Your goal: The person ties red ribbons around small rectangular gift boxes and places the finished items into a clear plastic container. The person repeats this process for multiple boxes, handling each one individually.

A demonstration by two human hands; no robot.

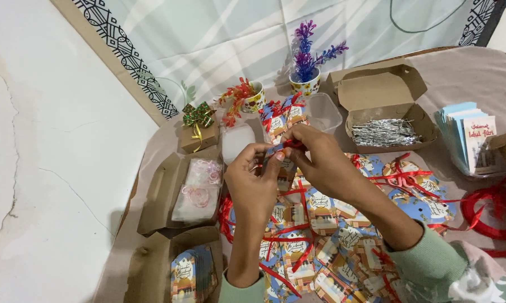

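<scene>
My left hand (254,179) and my right hand (320,160) meet above the table, both pinching a small printed card tag (287,166) with a red ribbon (293,143) at its top. My fingertips pull the ribbon between them. Below my hands lie several colourful card tags (326,224) threaded with red ribbon. A row of finished tags (281,118) with red bows stands just beyond my hands.
An open brown box (376,90) holds silver twist ties (385,133). Another brown box (157,196) holds clear bags, and a third (146,269) holds stacked tags. A red ribbon coil (491,213), card stack (469,137), clear tub (326,109), gift box (198,132) and flower pots (305,84) surround them.
</scene>
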